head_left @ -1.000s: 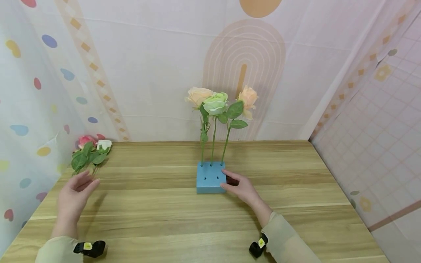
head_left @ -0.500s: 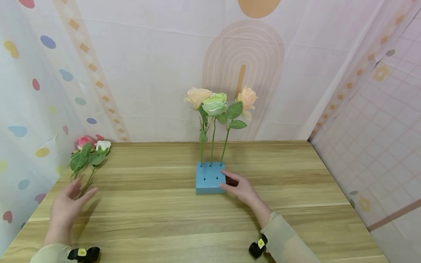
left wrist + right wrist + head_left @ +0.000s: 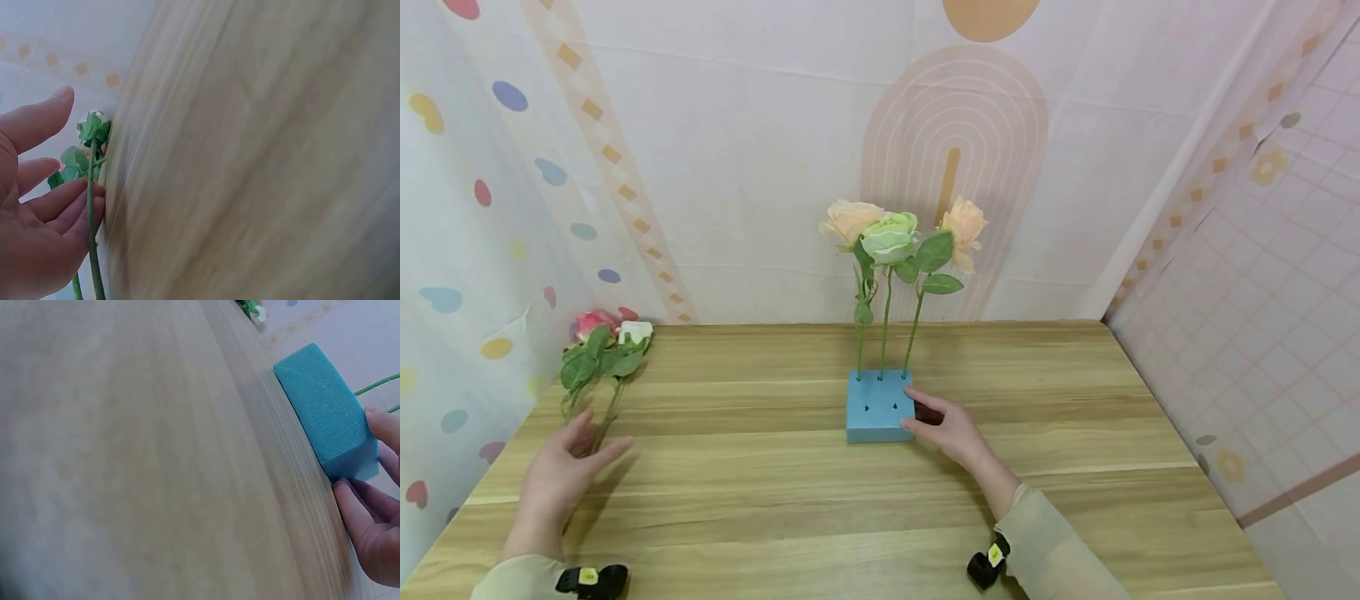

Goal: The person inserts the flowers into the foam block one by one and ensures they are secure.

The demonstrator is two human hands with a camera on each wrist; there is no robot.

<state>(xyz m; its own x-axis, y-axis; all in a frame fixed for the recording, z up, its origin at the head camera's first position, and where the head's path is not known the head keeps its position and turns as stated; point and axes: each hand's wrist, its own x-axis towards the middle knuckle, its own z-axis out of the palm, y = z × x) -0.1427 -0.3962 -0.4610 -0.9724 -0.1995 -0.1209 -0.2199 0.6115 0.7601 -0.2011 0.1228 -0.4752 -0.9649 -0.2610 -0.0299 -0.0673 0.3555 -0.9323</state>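
Observation:
In the head view, a blue foam block [image 3: 880, 425] stands mid-table with three upright artificial roses in its back holes: a peach rose [image 3: 853, 222], a green rose [image 3: 890, 238] and another peach rose [image 3: 964, 227]. My right hand [image 3: 951, 429] holds the block at its right end, thumb at the top edge, fingers low against the side. At left, my left hand [image 3: 553, 475] has its thumb apart from the fingers. A green stem [image 3: 94, 237] crosses before those fingers, not pinched. Past them lie a pink rose [image 3: 597, 324] and a white rose [image 3: 636, 332].
Two front holes show in the block's top. The wooden table [image 3: 760, 500] meets a patterned cloth [image 3: 760, 167] at the back, with more cloth at both sides. Black camera straps [image 3: 593, 581] sit on both wrists.
My left hand has moved nearer and lower, bringing rose stems with it at first; now it has shifted slightly right with thumb and fingers spread. The right hand stays at the block.

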